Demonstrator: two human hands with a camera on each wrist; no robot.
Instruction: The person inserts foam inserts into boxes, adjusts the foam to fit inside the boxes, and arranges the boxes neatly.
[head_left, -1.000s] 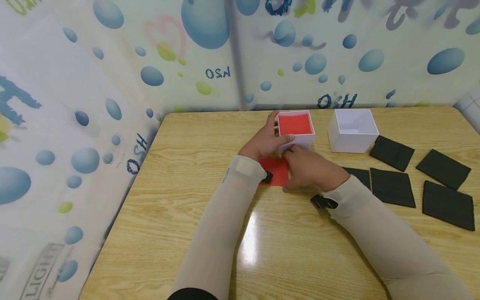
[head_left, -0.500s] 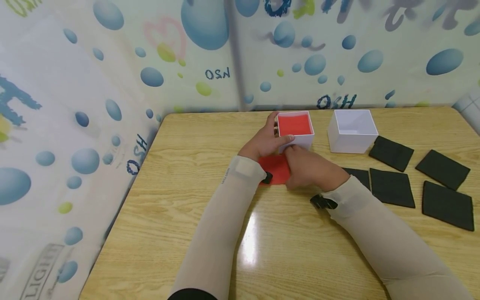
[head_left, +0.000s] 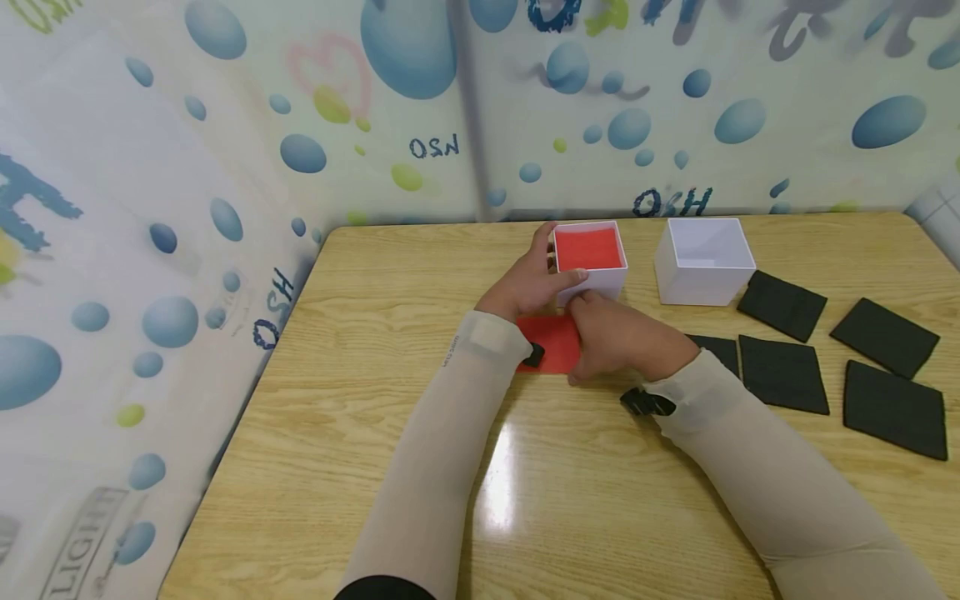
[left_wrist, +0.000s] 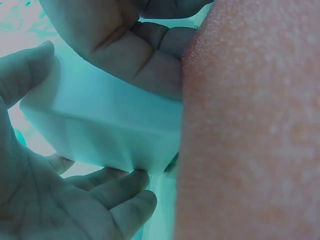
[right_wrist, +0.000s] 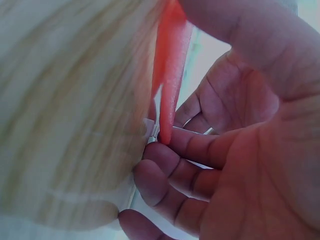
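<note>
My left hand (head_left: 528, 279) holds a white open-topped box (head_left: 611, 282) by its side, thumb across the near face. A red cloth (head_left: 588, 248) fills the top of that box. Seen from the left wrist, the fingers of the left hand (left_wrist: 40, 195) lie along the box's side and edge. Just in front, my right hand (head_left: 618, 333) grips the right edge of another red cloth (head_left: 553, 343) on the table. In the right wrist view, thumb and curled fingers of the right hand (right_wrist: 250, 135) meet the folded-looking red cloth (right_wrist: 172, 70); some fingertips touch the table.
A second white box (head_left: 701, 283) stands to the right, with nothing visible inside. Several black cloth squares lie right of the hands, among them a near one (head_left: 896, 408) and a middle one (head_left: 783, 373). A patterned wall covering (head_left: 420, 179) borders the table (head_left: 360, 400).
The right hand shifts slightly at the red cloth's edge; its thumb draws in, then spreads back toward the near corner. The left hand and the box stay in place.
</note>
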